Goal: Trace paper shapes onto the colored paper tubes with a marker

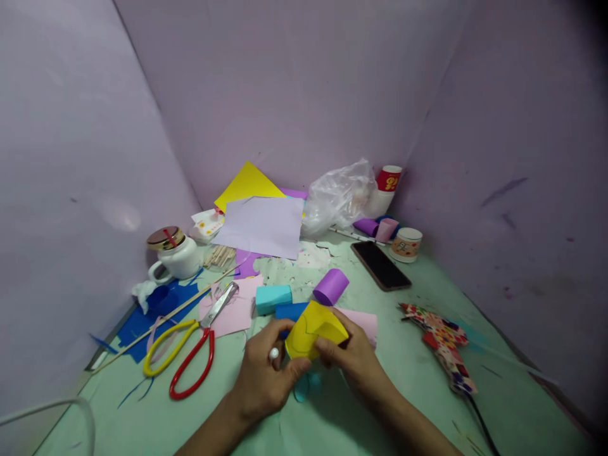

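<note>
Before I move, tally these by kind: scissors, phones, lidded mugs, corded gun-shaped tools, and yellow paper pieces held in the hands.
Scissors: 1
Phone: 1
Lidded mug: 1
Corded gun-shaped tool: 1
Held yellow paper piece: 1
Total: 5

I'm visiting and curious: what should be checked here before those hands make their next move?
1. Yellow paper held by both the left hand and right hand: ok.
2. Left hand free of anything else: not ok, a white-tipped rod pokes out.
3. Scissors lying apart from both hands: ok.
4. Glue gun lying apart from both hands: ok.
5. Glue gun cool: cannot tell.
6. Table beneath the hands free of scraps: not ok, turquoise pieces lie there.
</note>
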Action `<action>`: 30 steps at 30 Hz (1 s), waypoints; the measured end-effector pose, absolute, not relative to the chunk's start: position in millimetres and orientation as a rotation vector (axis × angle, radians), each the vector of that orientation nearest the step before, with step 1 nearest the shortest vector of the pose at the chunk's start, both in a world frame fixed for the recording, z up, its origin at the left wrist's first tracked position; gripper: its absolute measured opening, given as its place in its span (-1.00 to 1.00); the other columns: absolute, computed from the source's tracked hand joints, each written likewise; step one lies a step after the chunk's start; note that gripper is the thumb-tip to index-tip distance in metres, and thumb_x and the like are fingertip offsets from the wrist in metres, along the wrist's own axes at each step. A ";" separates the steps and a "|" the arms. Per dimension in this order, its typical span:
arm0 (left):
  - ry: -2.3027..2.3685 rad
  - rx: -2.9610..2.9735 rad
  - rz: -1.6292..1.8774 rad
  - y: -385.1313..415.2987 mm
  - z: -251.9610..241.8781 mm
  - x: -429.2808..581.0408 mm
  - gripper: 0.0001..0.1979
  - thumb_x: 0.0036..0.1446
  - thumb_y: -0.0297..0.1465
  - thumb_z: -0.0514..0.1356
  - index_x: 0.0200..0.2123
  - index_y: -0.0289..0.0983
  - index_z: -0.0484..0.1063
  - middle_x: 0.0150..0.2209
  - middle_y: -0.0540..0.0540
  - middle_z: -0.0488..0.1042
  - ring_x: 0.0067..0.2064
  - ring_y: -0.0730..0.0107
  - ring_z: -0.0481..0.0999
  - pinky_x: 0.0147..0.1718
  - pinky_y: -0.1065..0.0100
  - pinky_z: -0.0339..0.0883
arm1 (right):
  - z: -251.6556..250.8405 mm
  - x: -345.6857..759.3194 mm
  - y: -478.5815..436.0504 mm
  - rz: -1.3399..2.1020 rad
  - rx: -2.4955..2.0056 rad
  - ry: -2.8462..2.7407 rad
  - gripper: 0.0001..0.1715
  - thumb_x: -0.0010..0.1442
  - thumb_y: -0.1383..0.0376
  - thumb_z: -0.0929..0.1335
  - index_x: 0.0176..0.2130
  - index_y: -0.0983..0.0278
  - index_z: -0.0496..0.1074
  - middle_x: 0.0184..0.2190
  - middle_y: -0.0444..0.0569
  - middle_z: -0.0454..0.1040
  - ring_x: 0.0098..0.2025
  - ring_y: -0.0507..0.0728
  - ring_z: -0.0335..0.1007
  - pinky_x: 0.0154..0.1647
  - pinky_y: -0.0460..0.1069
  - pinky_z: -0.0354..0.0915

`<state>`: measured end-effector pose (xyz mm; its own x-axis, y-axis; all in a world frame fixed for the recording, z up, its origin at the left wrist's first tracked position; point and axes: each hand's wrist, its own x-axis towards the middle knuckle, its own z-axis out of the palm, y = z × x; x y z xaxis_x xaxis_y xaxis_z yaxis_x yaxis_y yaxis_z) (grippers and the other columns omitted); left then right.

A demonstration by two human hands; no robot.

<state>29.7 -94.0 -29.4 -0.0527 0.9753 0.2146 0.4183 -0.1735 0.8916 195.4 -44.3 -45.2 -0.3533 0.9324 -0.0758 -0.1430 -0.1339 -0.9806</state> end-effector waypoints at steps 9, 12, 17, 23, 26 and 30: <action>1.749 1.779 1.152 -96.4 -20.5 30.3 -0.64 0.01 -0.30 0.25 -0.10 -0.25 0.40 -0.18 -0.16 0.59 -0.20 0.14 0.58 -0.26 0.22 0.45 | -35.8 188.5 -46.7 1.517 -0.914 -1.261 -0.31 -0.16 0.09 0.53 -0.06 0.25 0.35 -0.29 -0.03 0.45 -0.47 0.03 0.29 -0.52 -0.07 0.29; 1.963 1.932 1.254 -98.5 -25.3 30.8 -0.62 0.03 -0.32 0.24 -0.06 -0.27 0.37 -0.13 -0.23 0.56 -0.13 0.05 0.56 -0.18 0.14 0.43 | -21.6 186.1 -58.5 1.123 -1.019 -1.263 -0.53 -0.08 0.16 0.50 -0.16 0.23 0.40 -0.34 -0.07 0.45 -0.49 0.00 0.24 -0.49 -0.07 0.28; 1.918 2.164 1.322 -101.1 -30.1 30.6 -0.68 0.10 -0.36 0.16 -0.05 -0.27 0.33 -0.19 -0.24 0.56 -0.20 0.12 0.58 -0.31 0.25 0.44 | -10.1 163.7 -79.4 0.945 -1.017 -1.696 -0.73 -0.08 0.26 0.49 -0.29 0.26 0.55 -0.48 -0.07 0.52 -0.57 0.01 0.23 -0.56 -0.08 0.18; 1.958 2.288 1.496 -97.3 -34.4 27.8 -0.70 0.10 -0.37 0.14 -0.09 -0.34 0.37 -0.26 -0.24 0.58 -0.28 0.14 0.59 -0.36 0.26 0.45 | -8.6 153.1 -77.3 0.817 -0.833 -1.782 -0.90 0.09 0.37 0.37 -0.35 0.26 0.54 -0.47 -0.09 0.55 -0.46 0.04 0.41 -0.41 -0.08 0.29; 2.101 2.279 1.460 -96.7 -33.6 23.3 -0.66 0.05 -0.32 0.22 -0.10 -0.34 0.40 -0.25 -0.23 0.59 -0.26 0.10 0.59 -0.32 0.22 0.44 | 3.1 180.5 -65.9 0.657 -0.864 -1.492 -0.90 0.18 0.30 0.32 -0.33 0.25 0.45 -0.61 -0.19 0.39 -0.62 -0.03 0.23 -0.61 -0.13 0.15; 2.153 2.033 1.427 -95.5 -29.2 20.5 -0.59 -0.01 -0.24 0.26 -0.10 -0.32 0.42 -0.25 -0.21 0.58 -0.27 0.09 0.58 -0.29 0.20 0.44 | 24.2 220.2 -42.7 0.694 -0.675 -0.901 -0.76 0.18 0.14 0.32 -0.40 0.22 0.26 -0.50 -0.16 0.48 -0.69 -0.06 0.19 -0.72 -0.15 0.10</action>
